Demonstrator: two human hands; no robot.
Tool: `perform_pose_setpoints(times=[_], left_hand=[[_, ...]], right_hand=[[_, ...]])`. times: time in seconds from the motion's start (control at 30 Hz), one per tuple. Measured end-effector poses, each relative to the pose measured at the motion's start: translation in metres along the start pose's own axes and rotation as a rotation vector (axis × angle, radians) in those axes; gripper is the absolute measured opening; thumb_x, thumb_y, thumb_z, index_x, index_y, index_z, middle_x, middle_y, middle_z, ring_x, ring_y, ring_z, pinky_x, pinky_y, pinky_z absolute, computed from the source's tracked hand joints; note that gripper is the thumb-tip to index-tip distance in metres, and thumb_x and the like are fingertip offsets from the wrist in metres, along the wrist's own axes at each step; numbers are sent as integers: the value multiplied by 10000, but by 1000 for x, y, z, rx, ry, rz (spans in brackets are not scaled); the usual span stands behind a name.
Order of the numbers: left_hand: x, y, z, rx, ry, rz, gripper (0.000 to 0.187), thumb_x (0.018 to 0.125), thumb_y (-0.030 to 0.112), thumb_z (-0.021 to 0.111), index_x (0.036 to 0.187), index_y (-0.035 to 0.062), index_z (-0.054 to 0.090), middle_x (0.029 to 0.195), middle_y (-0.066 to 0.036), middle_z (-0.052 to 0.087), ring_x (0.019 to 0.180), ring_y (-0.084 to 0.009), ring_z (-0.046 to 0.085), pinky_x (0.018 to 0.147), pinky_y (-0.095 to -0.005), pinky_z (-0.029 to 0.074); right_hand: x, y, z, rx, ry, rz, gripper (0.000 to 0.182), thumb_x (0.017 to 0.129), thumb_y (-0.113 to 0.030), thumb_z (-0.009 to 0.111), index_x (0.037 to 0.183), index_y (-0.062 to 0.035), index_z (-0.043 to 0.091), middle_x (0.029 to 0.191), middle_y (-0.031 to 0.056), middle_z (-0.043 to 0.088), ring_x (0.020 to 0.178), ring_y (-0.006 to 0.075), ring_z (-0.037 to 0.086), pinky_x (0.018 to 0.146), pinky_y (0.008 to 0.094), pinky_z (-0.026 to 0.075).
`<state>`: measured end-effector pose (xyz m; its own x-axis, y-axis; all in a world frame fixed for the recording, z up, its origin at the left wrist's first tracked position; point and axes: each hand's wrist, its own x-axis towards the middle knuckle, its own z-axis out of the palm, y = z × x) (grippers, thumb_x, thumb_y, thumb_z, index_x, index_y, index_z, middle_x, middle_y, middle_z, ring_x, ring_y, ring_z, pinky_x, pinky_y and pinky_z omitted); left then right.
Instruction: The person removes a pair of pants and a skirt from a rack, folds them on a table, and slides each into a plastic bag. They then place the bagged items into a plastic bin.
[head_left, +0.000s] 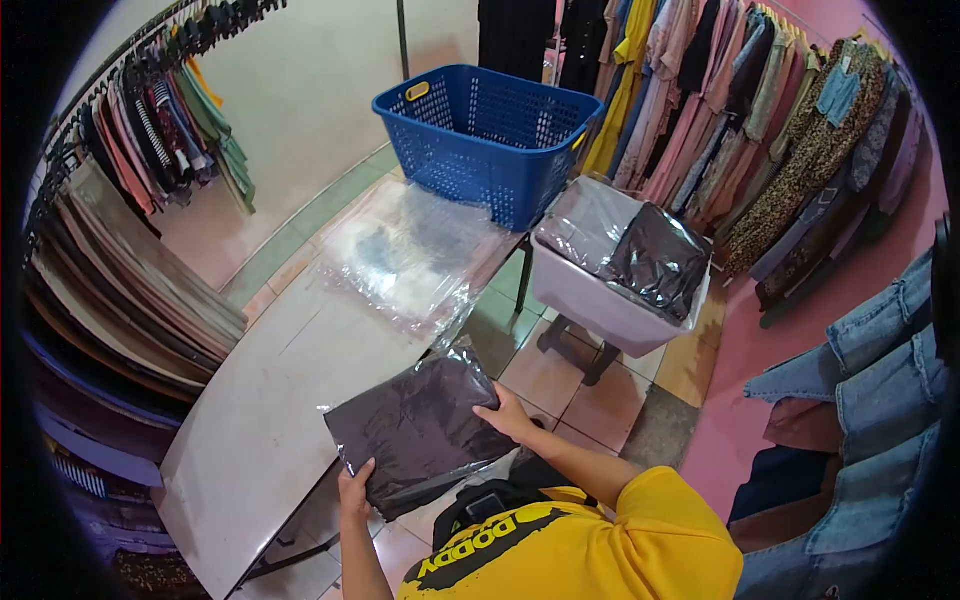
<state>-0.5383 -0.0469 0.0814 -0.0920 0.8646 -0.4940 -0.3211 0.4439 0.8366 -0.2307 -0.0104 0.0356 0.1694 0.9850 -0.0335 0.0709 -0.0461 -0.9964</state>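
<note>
A dark folded garment in a clear plastic bag [420,425] is held between my two hands, over the near edge of the table. My left hand [356,488] grips its lower left edge, thumb on top. At its right edge my right hand [507,415] is closed the same way, with the thumb lying on the plastic. The fingers beneath the package are hidden. Beyond it, a pile of clear plastic bags [415,250] lies on the white table [270,400].
A blue perforated basket [480,155] stands at the table's far end. To the right, a pale bin [610,305] on a dark stool [580,355] holds bagged dark garments [660,255]. Clothes racks line both sides, with denim garments [890,370] close at the right.
</note>
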Motion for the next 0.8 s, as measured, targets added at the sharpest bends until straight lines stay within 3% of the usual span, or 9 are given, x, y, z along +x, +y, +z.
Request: perform_pose_setpoints(times=[0.2,0.43,0.5,0.57,0.63,0.7,0.8], left_hand=[[24,25,130,64,-98,8,387,727,90,672,1069,-20,527,972,-99,599,858,-201,583,765,-318,465],[72,17,329,68,-309,-47,374,721,108,690,1042,-11,538,953,-97,601,829,-178,586,739,-310,483],[86,3,387,63,-331,-84,373,720,112,693,1038,-11,540,946,-95,604,823,-176,587,739,-310,484],[100,-7,445,17,-391,-131,371,717,125,703,1025,-10,548,927,-91,609,812,-172,589,738,-309,485],[110,-16,499,-20,-410,-177,370,720,135,704,1023,-5,545,938,-92,607,801,-172,588,729,-305,484],[123,-30,545,-85,-393,-195,373,723,142,705,1026,-2,543,942,-88,605,805,-172,586,725,-302,483],[135,-48,597,-193,-319,-197,374,729,152,703,1029,1,538,943,-80,599,812,-171,580,719,-300,481]], right_hand=[[49,-25,-109,-19,103,-6,390,700,-125,678,1040,-13,525,917,97,595,841,164,553,758,294,431],[114,-50,-293,-7,264,-39,392,693,-88,684,1038,10,525,904,73,599,812,135,545,744,273,432],[126,-80,-346,9,266,-13,437,689,-77,677,1082,11,506,963,87,592,866,160,548,777,274,429],[158,-68,-411,-89,279,82,438,693,-77,675,1084,17,501,981,88,588,883,158,545,786,274,428],[185,-93,-455,-94,259,45,430,699,-87,675,1080,18,504,972,85,591,869,153,549,781,275,432],[225,-103,-492,-124,233,-41,360,738,-155,672,1039,-2,547,897,34,596,768,99,536,678,237,434],[288,-120,-531,-254,161,103,330,747,-173,669,1012,-4,567,883,24,601,768,89,532,683,241,433]])
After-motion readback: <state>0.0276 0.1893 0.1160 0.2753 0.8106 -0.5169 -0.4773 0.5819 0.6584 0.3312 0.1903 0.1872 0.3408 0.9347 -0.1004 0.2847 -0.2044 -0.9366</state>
